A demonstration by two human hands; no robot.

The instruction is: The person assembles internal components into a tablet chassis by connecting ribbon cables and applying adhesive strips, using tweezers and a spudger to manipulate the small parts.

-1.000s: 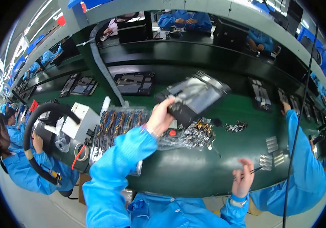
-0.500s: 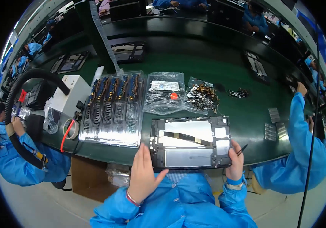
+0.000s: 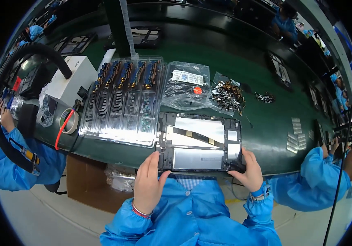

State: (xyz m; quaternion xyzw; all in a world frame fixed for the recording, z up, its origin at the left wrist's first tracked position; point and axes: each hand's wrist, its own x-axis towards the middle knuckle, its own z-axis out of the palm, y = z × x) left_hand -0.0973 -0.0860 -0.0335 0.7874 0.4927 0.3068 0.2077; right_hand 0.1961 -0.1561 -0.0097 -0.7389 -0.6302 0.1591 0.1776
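An opened tablet (image 3: pixel 198 159) lies at the table's front edge, its silver battery panels and black frame facing up. A dark ribbon cable (image 3: pixel 196 137) slants across it. My left hand (image 3: pixel 148 180) holds the lower left corner, fingers along the side and thumb by the near edge. At the opposite corner my right hand (image 3: pixel 250 170) grips the frame, fingers on the right side and thumb at the front. A small black piece (image 3: pixel 236 166) shows beside that thumb; its kind is unclear. Beyond the tablet's far right corner lies a thin dark tool (image 3: pixel 249 122).
Clear plastic trays of small parts (image 3: pixel 120 129) stand left of the tablet. Behind it are a plastic bag (image 3: pixel 184 92) and a pile of small flex parts (image 3: pixel 228 96). A white box with a black hose (image 3: pixel 71 78) stands at left. Co-workers sit on both sides.
My view has shifted. The dark tweezers that stuck out from my right hand no longer show there. That hand now has its thumb at the tablet's near right corner.
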